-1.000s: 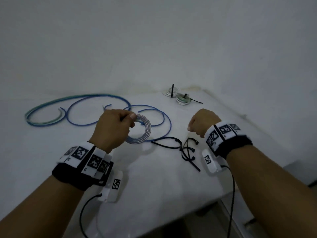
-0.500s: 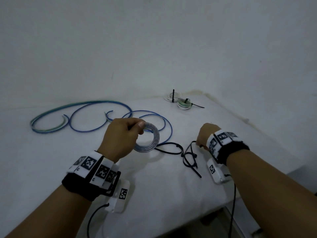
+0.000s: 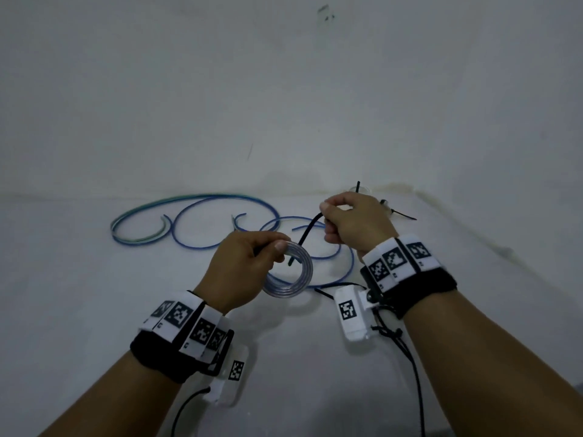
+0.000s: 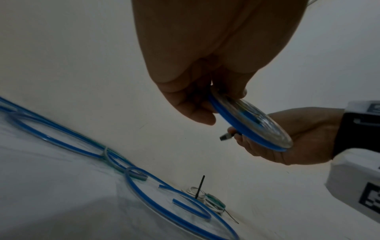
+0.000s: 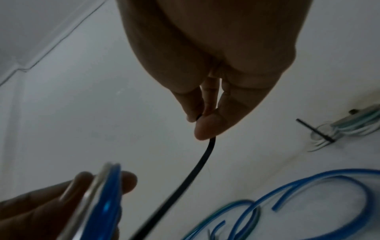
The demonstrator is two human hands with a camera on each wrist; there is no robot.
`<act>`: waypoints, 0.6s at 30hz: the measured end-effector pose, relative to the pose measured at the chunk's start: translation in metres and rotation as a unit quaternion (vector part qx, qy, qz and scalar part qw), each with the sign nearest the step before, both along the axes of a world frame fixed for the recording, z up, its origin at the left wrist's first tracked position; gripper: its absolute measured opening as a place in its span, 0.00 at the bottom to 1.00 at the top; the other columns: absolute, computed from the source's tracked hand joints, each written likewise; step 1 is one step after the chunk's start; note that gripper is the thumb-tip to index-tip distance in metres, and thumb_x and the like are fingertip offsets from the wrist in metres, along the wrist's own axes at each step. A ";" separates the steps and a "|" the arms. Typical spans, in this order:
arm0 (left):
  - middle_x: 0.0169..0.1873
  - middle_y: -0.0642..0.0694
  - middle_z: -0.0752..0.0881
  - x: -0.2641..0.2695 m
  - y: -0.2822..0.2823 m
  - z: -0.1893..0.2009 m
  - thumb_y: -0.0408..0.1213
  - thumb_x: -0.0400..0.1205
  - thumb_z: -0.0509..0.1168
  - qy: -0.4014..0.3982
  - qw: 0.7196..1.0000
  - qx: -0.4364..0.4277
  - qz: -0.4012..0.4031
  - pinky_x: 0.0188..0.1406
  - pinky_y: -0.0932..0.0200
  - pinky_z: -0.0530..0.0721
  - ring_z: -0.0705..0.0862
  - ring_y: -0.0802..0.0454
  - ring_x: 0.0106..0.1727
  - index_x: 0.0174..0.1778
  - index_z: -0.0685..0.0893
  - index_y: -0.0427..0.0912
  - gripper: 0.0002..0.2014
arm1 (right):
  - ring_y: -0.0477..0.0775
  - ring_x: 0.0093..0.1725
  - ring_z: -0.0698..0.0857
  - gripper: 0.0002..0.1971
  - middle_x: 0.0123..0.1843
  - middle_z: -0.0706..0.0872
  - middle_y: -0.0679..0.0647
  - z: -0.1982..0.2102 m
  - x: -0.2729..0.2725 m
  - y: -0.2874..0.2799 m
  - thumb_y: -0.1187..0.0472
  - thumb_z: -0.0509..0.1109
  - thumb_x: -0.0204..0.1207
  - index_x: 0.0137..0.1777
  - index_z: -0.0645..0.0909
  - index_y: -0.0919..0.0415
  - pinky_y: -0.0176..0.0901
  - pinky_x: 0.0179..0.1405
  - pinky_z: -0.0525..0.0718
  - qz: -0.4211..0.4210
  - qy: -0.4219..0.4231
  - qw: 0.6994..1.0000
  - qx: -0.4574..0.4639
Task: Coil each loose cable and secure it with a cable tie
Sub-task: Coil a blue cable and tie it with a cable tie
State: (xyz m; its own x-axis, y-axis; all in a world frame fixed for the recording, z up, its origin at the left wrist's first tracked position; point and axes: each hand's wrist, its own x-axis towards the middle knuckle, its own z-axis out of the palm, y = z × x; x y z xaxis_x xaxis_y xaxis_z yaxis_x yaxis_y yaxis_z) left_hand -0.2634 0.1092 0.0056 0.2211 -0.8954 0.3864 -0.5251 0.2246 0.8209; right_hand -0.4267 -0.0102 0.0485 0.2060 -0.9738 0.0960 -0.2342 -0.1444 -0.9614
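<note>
Head view, left hand: the left hand (image 3: 243, 266) holds a small coil (image 3: 288, 272) above the white table (image 3: 94, 310), thumb pressed on its upper rim, fingers curled beneath.
Head view, right hand: the right hand (image 3: 353, 225), just beyond the coil, pinches a black tie (image 3: 307, 236) whose free end slants down to the coil's edge.
Head view, table: loose blue cables (image 3: 195, 222) curve beyond the coil, near the wall; bare tabletop lies left of the coil.
Left wrist view: thumb and fingertips (image 4: 195, 112) clamp the coil (image 4: 251, 126), blue rim outward; two tied bundles (image 4: 207, 199) sit by the wall.
Right wrist view: thumb (image 5: 207, 126) and forefinger pressed together on the tie (image 5: 197, 168); the coil (image 5: 102, 198) sits lower left, blurred.
</note>
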 end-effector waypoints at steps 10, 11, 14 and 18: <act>0.35 0.55 0.90 0.027 0.005 -0.002 0.45 0.84 0.64 -0.062 0.997 -0.003 0.036 0.43 0.60 0.86 0.87 0.62 0.38 0.58 0.90 0.49 0.12 | 0.50 0.30 0.85 0.17 0.34 0.90 0.52 -0.008 0.046 0.019 0.51 0.66 0.84 0.42 0.87 0.63 0.47 0.37 0.87 0.069 0.102 0.986 -0.116; 0.35 0.55 0.90 0.027 0.005 -0.001 0.45 0.84 0.64 -0.075 0.996 -0.003 0.040 0.42 0.57 0.86 0.88 0.60 0.37 0.58 0.90 0.50 0.12 | 0.49 0.32 0.86 0.17 0.35 0.90 0.50 -0.008 0.049 0.023 0.50 0.65 0.83 0.41 0.86 0.59 0.46 0.38 0.86 0.081 0.131 0.975 -0.158; 0.33 0.52 0.90 0.031 0.006 0.003 0.44 0.85 0.62 -0.107 0.991 -0.013 0.073 0.39 0.49 0.85 0.87 0.53 0.34 0.54 0.90 0.51 0.11 | 0.51 0.36 0.85 0.15 0.35 0.88 0.51 -0.010 0.062 0.031 0.50 0.64 0.83 0.41 0.83 0.59 0.47 0.39 0.83 0.124 0.139 0.950 -0.251; 0.34 0.52 0.90 0.042 0.002 0.013 0.42 0.85 0.62 -0.133 0.984 -0.040 0.112 0.37 0.58 0.83 0.87 0.57 0.34 0.53 0.91 0.48 0.11 | 0.50 0.41 0.82 0.14 0.39 0.84 0.54 -0.012 0.083 0.029 0.53 0.65 0.84 0.43 0.86 0.59 0.45 0.42 0.80 0.162 0.112 0.926 -0.324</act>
State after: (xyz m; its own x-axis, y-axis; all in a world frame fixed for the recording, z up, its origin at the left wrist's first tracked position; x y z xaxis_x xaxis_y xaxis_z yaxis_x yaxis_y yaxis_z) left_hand -0.2215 0.1111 0.0188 0.2915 -0.8003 0.5239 -0.7622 0.1367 0.6328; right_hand -0.3436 0.0190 0.0370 0.5620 -0.6114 0.5570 -0.2618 -0.7703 -0.5814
